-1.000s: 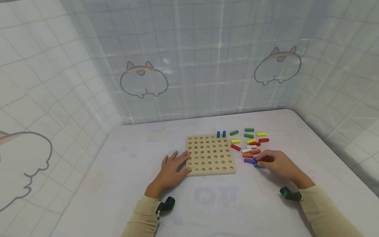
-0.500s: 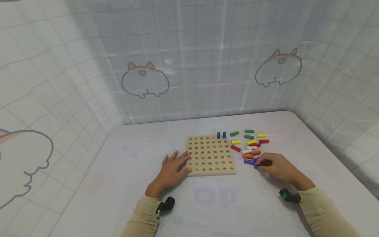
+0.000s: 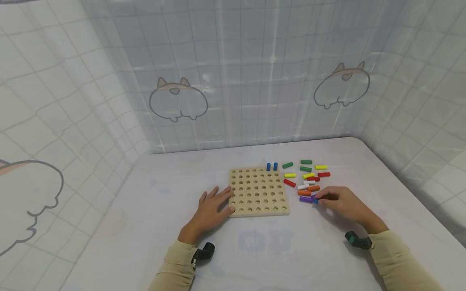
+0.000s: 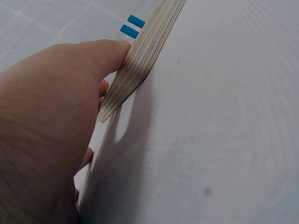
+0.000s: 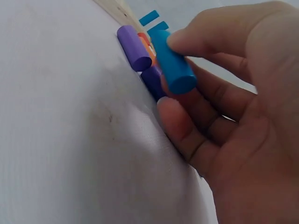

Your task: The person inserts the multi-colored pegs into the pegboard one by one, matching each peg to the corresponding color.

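With its fingers spread, my left hand rests along the left edge of a wooden peg board full of round holes. Its thumb lies at the board's edge in the left wrist view. Two blue pegs stand upright in the far right holes. To the right of the board, my right hand pinches a blue peg between thumb and fingers. Directly beyond that peg lie two purple pegs, one lighter purple and one darker partly behind the fingers.
Loose pegs lie right of the board: green, yellow, red, white and orange. A pale cloth covers the table. Tile-patterned curtains enclose its back and sides.
The right hand's blue peg, flat on the table a second ago, is now gripped and tipped between thumb and fingers. The left hand and board stay put.
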Available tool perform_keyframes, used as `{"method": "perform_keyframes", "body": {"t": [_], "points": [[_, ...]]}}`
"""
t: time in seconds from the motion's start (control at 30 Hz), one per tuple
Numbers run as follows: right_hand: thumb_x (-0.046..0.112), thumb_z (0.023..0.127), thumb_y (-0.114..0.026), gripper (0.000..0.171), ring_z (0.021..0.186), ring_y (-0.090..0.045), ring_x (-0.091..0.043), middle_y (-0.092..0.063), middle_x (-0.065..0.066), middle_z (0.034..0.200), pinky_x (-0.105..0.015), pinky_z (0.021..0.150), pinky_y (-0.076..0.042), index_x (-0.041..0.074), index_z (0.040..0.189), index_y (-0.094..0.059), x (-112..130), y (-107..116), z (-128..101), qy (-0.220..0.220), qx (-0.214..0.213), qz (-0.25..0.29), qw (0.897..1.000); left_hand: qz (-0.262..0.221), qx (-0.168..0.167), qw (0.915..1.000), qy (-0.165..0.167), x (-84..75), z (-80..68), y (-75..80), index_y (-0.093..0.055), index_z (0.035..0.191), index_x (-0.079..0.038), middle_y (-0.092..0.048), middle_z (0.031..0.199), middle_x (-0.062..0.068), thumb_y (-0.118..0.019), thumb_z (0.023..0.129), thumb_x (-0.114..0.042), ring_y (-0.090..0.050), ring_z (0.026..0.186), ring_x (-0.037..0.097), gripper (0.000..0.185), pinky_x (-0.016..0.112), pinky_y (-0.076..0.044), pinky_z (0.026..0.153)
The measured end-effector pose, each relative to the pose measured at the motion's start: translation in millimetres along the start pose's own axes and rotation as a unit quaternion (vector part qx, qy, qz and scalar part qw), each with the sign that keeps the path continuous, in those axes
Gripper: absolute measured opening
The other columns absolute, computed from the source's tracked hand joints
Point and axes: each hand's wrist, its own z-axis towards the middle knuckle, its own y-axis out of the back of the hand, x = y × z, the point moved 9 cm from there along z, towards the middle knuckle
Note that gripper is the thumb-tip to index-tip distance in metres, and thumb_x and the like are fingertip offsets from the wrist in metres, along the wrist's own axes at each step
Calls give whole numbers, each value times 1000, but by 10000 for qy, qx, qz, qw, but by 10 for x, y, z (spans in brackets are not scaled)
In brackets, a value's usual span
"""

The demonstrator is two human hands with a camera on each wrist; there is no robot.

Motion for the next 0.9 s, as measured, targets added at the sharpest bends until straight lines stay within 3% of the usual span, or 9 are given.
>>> {"method": "perform_keyframes", "body": {"t": [0.17,0.3,0.43,0.53,0.67,0.9], "points": [[30,98,-68,23,120,-53,-30,-64,-7,129,-31,86,-52,16,116,-73,12,36,11,-27,-71,748,9972,19,6,10000,4,9,-6,-12,-45,153,-22,-33,160,-9,-52,100,-55,-19,150,38,63,68,-4,114],[34,98,-66,29,126,-49,-29,-64,-5,131,-32,92,-49,15,120,-72,61,40,68,23,-200,930,9955,43,48,10000,40,16,-6,-23,-45,154,-23,-32,160,-9,-51,100,-55,-18,150,37,63,68,-4,114],[34,97,-68,29,123,-50,-26,-63,-5,130,-25,92,-48,14,118,-72,107,24,152,144,-319,1041,9940,35,45,10000,79,17,-12,-22,-45,153,-22,-33,160,-9,-51,100,-54,-19,150,37,63,68,-4,114],[31,97,-69,29,115,-59,-25,-60,-11,133,-21,89,-50,11,117,-70,112,-19,188,192,-278,1343,9904,13,71,9999,90,12,-18,-27,-45,153,-22,-33,160,-9,-52,100,-54,-19,150,37,63,68,-4,114],[27,97,-69,29,101,-69,-25,-60,-16,131,-21,86,-53,8,118,-69,122,-52,211,106,-226,1564,9874,21,135,9999,83,-13,-23,-20,-44,154,-22,-32,161,-9,-51,100,-54,-18,150,37,63,67,-4,114],[31,98,-68,30,99,-67,-25,-62,-11,125,-25,83,-55,10,120,-69,119,-10,284,11,-331,1481,9884,-43,22,10000,12,-48,-17,30,-46,153,-20,-34,160,-6,-54,100,-50,-20,149,39,61,69,-3,113]]}}
